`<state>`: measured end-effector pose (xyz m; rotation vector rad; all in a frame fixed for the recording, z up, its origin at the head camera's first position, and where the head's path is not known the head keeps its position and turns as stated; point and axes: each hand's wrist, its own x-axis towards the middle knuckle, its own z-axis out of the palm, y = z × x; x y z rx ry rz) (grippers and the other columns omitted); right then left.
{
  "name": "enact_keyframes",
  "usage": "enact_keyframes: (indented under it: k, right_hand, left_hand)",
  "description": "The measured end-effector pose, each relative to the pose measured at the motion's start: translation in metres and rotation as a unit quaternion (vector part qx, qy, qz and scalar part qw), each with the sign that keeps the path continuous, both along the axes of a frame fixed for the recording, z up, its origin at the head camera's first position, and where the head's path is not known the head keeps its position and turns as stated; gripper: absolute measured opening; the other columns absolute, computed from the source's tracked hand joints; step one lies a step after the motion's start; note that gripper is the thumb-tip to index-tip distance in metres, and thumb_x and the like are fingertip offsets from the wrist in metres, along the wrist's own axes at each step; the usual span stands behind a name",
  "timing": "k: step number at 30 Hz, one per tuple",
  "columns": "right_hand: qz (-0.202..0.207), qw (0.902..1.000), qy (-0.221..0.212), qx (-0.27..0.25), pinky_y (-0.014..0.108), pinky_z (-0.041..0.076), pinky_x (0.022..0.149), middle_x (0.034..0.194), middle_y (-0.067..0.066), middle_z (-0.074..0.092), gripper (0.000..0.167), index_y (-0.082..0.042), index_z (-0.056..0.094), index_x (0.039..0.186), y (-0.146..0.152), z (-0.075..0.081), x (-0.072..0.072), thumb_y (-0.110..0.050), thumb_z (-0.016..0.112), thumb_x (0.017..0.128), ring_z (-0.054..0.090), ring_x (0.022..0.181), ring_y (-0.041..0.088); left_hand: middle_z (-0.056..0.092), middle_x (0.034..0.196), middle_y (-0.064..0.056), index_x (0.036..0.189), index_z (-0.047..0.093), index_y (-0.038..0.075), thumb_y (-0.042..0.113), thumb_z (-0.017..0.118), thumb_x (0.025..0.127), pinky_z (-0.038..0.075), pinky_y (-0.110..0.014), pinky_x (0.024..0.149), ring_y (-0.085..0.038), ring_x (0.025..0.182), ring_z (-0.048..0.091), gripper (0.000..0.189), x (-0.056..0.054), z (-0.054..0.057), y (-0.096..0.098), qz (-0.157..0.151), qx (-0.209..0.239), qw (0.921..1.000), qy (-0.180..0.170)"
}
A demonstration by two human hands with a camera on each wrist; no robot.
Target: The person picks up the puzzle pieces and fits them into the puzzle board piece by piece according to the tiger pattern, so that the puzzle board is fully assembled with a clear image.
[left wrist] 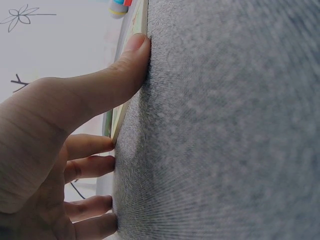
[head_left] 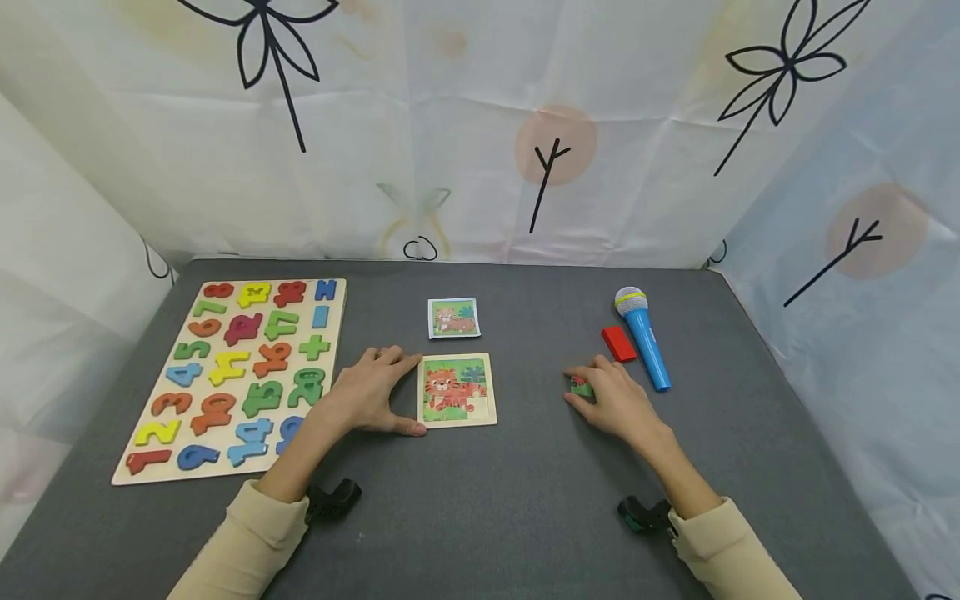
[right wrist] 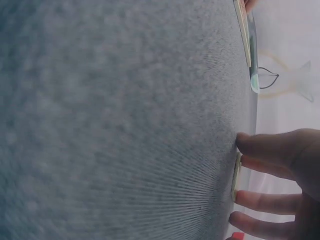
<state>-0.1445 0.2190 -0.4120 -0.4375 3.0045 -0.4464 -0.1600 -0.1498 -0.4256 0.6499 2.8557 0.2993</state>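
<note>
A square wooden puzzle board (head_left: 448, 423) with a tiger picture lies on the table. My left hand (head_left: 375, 392) rests at its left side, the thumb on the near corner and fingertips by the far left corner, fingers spread. In the left wrist view the left thumb (left wrist: 127, 65) lies along the board's edge. Further right, my right hand (head_left: 615, 400) is over a small picture puzzle piece (head_left: 581, 387). In the right wrist view that puzzle piece (right wrist: 236, 177) lies flat, its ends near the thumb and middle finger; the thumb seems a little apart from it.
A number board (head_left: 247, 325) with colourful raised numerals stands left of my left hand. Beyond the puzzle lies a tiger picture card (head_left: 454, 318). A red block (head_left: 618, 343) and a blue toy microphone (head_left: 647, 342) lie just past my right hand. Printed cloth walls (head_left: 465, 167) border the table.
</note>
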Motion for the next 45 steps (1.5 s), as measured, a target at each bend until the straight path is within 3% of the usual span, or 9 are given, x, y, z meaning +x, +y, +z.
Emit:
enact_keyframes:
  k: [14, 35, 45]
  right_hand:
    - [-0.020, 0.9998, -0.009, -0.004, 0.049, 0.055, 0.076, 0.115, 0.020, 0.066, 0.033, -0.006, 0.072, 0.123, 0.003, -0.002, -0.002, -0.018, 0.076, 0.092, 0.060, 0.097, 0.031]
    - [-0.022, 0.9989, -0.009, -0.041, 0.043, 0.052, 0.067, 0.104, 0.018, 0.069, 0.026, -0.002, 0.075, 0.112, -0.001, -0.001, -0.006, -0.016, 0.076, 0.090, 0.060, 0.087, 0.026]
    - [-0.006, 0.9988, 0.003, -0.049, 0.046, 0.056, 0.071, 0.106, 0.016, 0.069, 0.025, -0.005, 0.076, 0.111, -0.014, 0.002, -0.006, -0.017, 0.077, 0.089, 0.063, 0.091, 0.027]
  left_hand:
    - [0.051, 0.148, -0.018, 0.154, 0.046, 0.012, 0.070, 0.083, 0.068, 0.054, -0.063, 0.091, -0.044, 0.130, 0.050, 0.111, 0.001, -0.002, 0.001, 0.001, 0.005, 1.0000, 0.003]
    - [0.049, 0.151, -0.019, 0.155, 0.045, 0.013, 0.070, 0.084, 0.068, 0.053, -0.065, 0.091, -0.046, 0.134, 0.048, 0.111, 0.001, -0.001, 0.000, 0.004, 0.007, 1.0000, 0.004]
    - [0.049, 0.150, -0.019, 0.155, 0.045, 0.012, 0.070, 0.084, 0.068, 0.053, -0.065, 0.092, -0.047, 0.134, 0.048, 0.111, 0.001, -0.001, -0.001, 0.005, 0.009, 0.9999, 0.003]
